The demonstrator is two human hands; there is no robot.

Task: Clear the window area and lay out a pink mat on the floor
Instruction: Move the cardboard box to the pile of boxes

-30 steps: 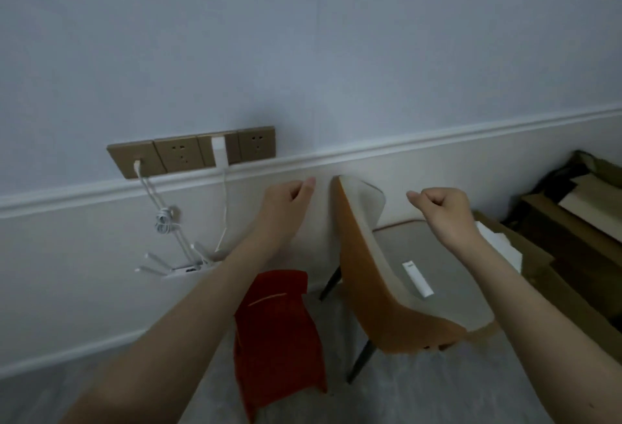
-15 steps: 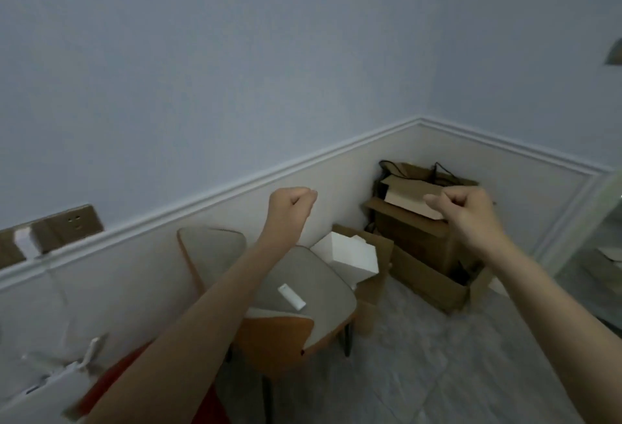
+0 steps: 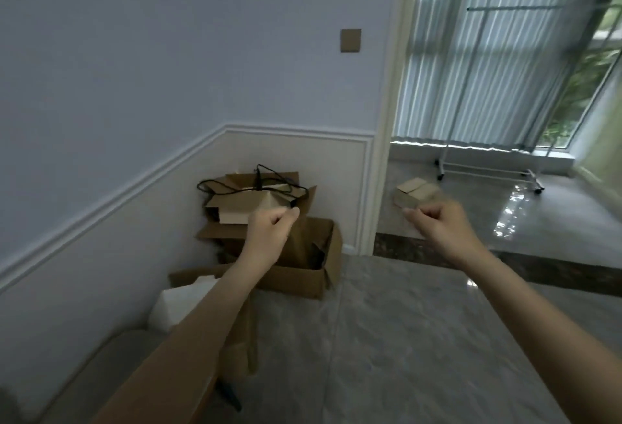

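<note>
The window area lies at the upper right, behind a dark floor threshold. Pale vertical blinds [image 3: 471,63] cover most of the glass. A white wheeled rack [image 3: 488,171] stands on its glossy floor, and a small open cardboard box [image 3: 415,193] sits near the doorway. My left hand [image 3: 271,226] is held out in a loose fist with nothing in it, in front of the stacked boxes. My right hand [image 3: 437,225] is also curled shut and holds nothing, just below the small box in the picture. No pink mat is in view.
A pile of open cardboard boxes [image 3: 303,275] with a black cable [image 3: 249,184] on top stands in the wall corner. A white box [image 3: 181,302] and a chair seat [image 3: 84,376] lie at the lower left. Grey tiled floor [image 3: 420,339] spreads ahead.
The view has swung right, from the sockets and chair to the corner boxes and the window area. Both fists stayed held out in front.
</note>
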